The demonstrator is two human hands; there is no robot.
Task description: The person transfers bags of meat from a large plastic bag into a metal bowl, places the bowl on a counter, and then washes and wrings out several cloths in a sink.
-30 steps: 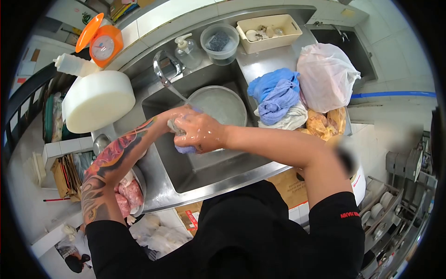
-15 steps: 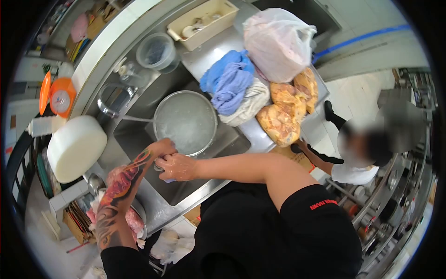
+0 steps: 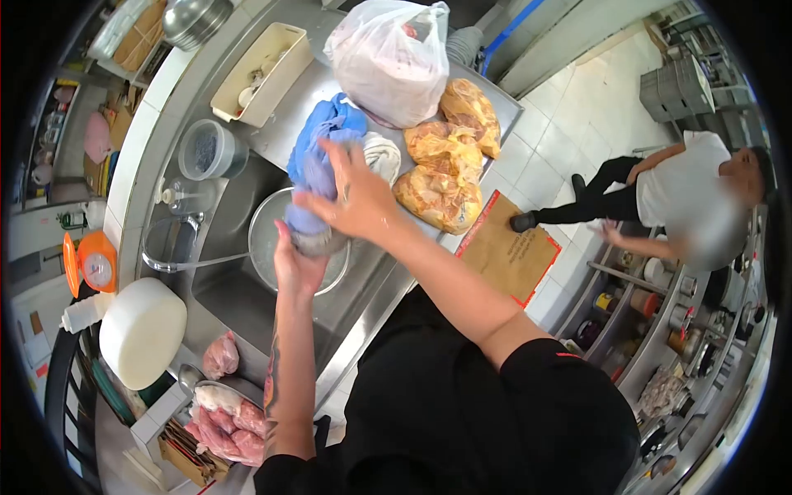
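Note:
A wet blue-violet cloth (image 3: 307, 218) stretches between my hands above the sink, its lower end greyish. My left hand (image 3: 297, 269) grips that end from below, thumb up. My right hand (image 3: 363, 196) holds it from the right, its fingers widely bent around the cloth. Behind them, a brighter blue cloth (image 3: 318, 130) and a whitish cloth (image 3: 381, 157) lie bunched on the steel counter; where the held cloth ends and the pile begins is hard to tell. Under my hands, a round metal basin (image 3: 262, 247) of cloudy water stands in the sink (image 3: 223, 276), partly hidden.
Bagged yellowish food (image 3: 441, 186) and a white plastic bag (image 3: 388, 66) sit on the counter. Around the sink are a faucet (image 3: 165, 262), a clear tub (image 3: 211, 150), a cream bin (image 3: 262, 74), a white round block (image 3: 144, 332) and raw meat (image 3: 233, 429). A person (image 3: 689, 194) stands at right.
Both hands have risen from the near side of the sink toward the cloth pile, and blue-violet cloth now spans them. My view has turned, and the other person shows more fully.

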